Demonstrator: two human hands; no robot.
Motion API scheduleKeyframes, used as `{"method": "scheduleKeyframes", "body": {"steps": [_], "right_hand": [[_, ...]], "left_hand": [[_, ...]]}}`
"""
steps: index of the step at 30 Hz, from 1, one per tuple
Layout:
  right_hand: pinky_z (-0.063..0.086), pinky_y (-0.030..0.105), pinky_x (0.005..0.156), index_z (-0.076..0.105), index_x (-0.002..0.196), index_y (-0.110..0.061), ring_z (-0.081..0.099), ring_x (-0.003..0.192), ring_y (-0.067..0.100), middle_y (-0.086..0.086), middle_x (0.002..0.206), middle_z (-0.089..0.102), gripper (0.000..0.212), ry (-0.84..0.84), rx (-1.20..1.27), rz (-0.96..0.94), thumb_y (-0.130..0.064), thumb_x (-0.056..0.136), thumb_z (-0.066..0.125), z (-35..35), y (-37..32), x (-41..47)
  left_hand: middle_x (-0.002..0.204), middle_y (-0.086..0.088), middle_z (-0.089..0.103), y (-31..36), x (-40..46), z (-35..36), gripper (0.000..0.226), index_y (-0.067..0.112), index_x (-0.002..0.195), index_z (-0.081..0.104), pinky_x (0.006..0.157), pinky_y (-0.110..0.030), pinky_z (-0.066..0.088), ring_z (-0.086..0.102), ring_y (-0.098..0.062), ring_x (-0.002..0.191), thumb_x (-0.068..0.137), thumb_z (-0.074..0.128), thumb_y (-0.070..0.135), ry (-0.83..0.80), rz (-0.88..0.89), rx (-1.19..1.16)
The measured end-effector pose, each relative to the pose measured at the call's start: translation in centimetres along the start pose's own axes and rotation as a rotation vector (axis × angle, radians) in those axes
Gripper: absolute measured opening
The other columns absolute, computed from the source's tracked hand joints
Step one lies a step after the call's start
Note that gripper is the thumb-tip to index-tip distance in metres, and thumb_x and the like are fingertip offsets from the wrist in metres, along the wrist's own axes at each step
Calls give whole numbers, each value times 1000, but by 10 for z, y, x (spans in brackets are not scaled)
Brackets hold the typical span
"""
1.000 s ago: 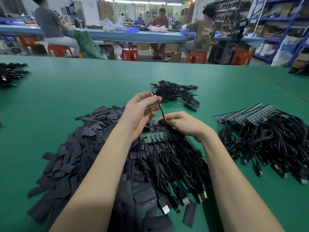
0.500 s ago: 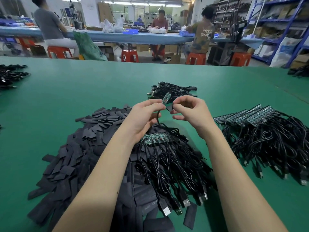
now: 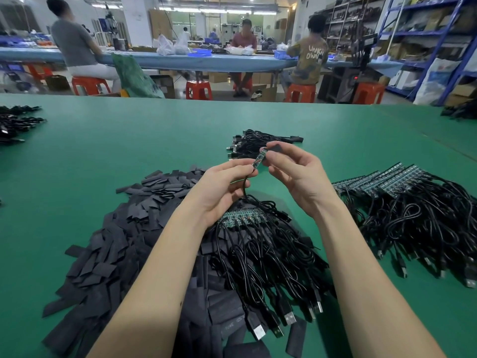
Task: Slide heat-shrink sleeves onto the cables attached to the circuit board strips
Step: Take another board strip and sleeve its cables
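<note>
Your left hand (image 3: 222, 184) pinches the board (image 3: 259, 158) steady so your right hand (image 3: 291, 169), pinching a sleeve (image 3: 277, 146), can thread it.

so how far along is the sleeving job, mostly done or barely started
Probably early on. Done: likely the small bundle of cables set apart at the back, though sleeves there can't be made out. In hand: the left hand pinches a cable with a small board, while the right hand holds a sleeve at its tip, not yet on. Left: the strip below, the stacked strips at right, and a big sleeve pile.
</note>
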State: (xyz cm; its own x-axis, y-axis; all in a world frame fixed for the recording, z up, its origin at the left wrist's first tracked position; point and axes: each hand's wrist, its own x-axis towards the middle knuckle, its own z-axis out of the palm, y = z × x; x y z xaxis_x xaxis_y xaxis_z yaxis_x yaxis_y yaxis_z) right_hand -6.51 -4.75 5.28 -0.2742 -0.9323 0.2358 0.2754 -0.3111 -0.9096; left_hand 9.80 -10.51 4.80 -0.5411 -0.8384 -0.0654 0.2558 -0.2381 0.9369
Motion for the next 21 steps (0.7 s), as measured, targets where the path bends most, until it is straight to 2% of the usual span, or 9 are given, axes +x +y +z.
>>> {"method": "scheduleKeyframes", "body": {"steps": [3, 9, 21], "right_hand": [[55, 21, 77, 73, 100, -8, 71, 86, 15, 6, 96, 76, 28, 75, -9, -68, -14, 74, 79, -5, -1, -1], [56, 24, 84, 72, 100, -3, 73, 88, 19, 10, 94, 77, 31, 88, -3, -128, -13, 71, 79, -10, -3, -1], [56, 28, 87, 72, 100, -3, 73, 92, 22, 12, 96, 77, 15, 79, -38, -160, 3, 86, 71, -13, 0, 0]], "left_hand": [[77, 2, 74, 0, 1, -1, 12, 9, 102, 71, 48, -14, 38, 57, -9, 65, 94, 64, 4, 14, 6, 12], [77, 1, 73, -1, 1, -2, 13, 7, 103, 71, 48, -13, 39, 56, -7, 63, 94, 63, 2, 2, 8, 38], [76, 2, 73, -2, 3, -5, 13, 8, 101, 72, 49, -13, 38, 56, -5, 61, 93, 64, 2, -20, 25, 82]]}}
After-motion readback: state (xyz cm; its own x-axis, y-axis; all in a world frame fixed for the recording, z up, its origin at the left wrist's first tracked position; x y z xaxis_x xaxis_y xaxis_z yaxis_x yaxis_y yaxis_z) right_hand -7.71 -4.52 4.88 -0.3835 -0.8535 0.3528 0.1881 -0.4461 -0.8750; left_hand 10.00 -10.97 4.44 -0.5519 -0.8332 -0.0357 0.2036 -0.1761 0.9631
